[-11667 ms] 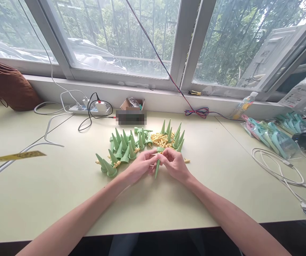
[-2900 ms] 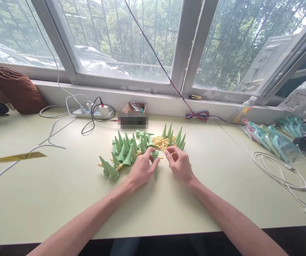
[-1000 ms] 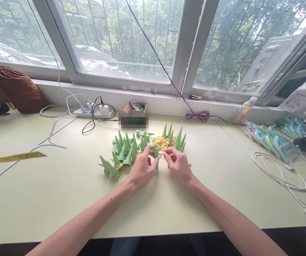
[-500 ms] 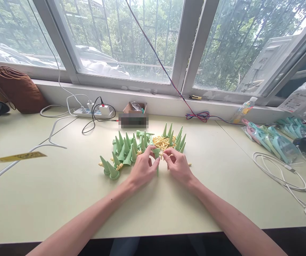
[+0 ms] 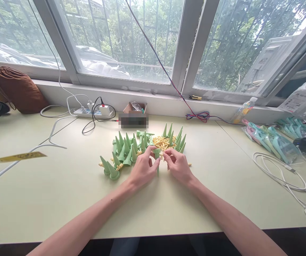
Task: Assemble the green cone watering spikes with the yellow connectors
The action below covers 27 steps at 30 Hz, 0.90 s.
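My left hand grips a green plastic spike, its wide cap upward and its point down. Pinched in the fingertips of my right hand is a small cream-yellow valve piece, right against the side of the spike's cap. Whether it sits in the cap I cannot tell. Left of my hands stand several green spikes, a few with yellow pieces on their sides. Behind my hands lies a heap of small yellow pieces, with more green spikes at its right.
A small cardboard box and a power strip stand at the back under the window. On the right are a bottle, bagged pastel clips and a coiled white cable. A brown bag sits at the back left.
Almost nothing differs. Both hands stay in place, the spike and the yellow piece still held together.
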### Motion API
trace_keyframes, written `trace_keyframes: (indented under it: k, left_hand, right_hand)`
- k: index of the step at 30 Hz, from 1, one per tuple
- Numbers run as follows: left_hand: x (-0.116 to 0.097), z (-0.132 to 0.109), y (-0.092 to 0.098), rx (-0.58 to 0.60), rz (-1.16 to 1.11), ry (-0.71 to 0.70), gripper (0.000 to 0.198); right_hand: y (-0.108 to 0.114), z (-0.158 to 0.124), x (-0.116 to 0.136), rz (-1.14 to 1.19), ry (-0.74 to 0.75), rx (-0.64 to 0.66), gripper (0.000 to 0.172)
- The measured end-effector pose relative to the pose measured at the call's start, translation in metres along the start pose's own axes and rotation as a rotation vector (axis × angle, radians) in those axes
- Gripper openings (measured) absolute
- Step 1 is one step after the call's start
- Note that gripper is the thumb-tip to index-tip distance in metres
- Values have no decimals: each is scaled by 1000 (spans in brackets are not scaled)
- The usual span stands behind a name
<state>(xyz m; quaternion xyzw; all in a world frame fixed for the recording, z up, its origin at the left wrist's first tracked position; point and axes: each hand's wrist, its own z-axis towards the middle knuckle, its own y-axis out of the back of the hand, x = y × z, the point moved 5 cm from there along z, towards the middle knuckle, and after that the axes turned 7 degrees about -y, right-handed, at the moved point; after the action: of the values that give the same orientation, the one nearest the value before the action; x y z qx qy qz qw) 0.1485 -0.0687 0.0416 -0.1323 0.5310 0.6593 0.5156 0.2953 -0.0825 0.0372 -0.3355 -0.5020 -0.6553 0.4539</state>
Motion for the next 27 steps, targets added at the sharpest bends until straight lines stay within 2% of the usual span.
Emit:
trace_keyframes:
  k: [9,18,27]
  left_hand:
    - [0,0,0,1,-5,-3,28]
    - [-2,0,0,-6,-22,2,28]
    - [-2,-1,-1,1,-59,-2,29]
  right_hand:
    - [0,0,0,-6,-15,3,28]
    - [0,0,-3,56,-16,-8,23]
    - [2,0,-4,18,-50,-10,33]
